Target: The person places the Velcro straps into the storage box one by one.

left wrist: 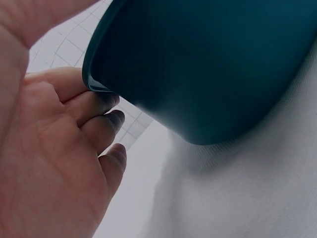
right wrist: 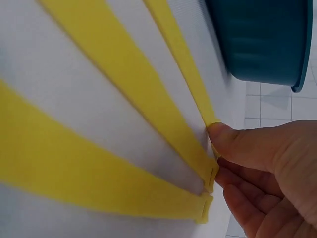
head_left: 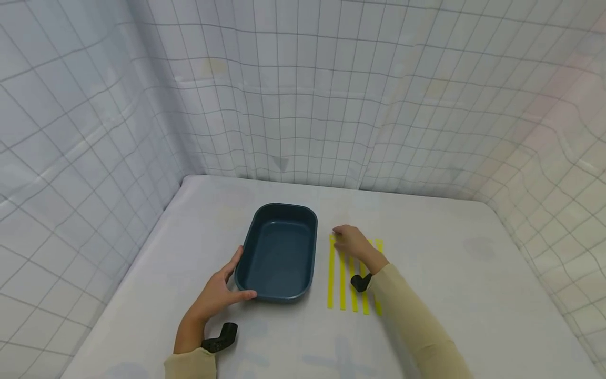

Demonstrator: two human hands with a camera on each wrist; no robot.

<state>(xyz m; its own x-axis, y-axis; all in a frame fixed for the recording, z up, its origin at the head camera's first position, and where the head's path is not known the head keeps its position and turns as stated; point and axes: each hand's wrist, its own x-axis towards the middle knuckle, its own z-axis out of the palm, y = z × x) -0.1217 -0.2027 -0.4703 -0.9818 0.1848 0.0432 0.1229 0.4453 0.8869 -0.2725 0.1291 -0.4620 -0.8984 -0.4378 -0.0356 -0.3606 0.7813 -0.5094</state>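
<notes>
A dark teal rectangular tub stands on the white-covered table with nothing in it. My left hand holds its near-left corner, thumb on the front rim and fingers along the left side; in the left wrist view, bent fingertips sit below the rim. To the tub's right lie several flat yellow straps side by side. My right hand is at their far ends and pinches the end of the leftmost strap between thumb and fingers. Two neighbouring straps show slotted ends in the right wrist view.
Grid-patterned white curtains hang behind the table and on both sides. A black wrist mount is on the left wrist, another mount on the right, over the straps. The right sleeve overlaps the rightmost straps.
</notes>
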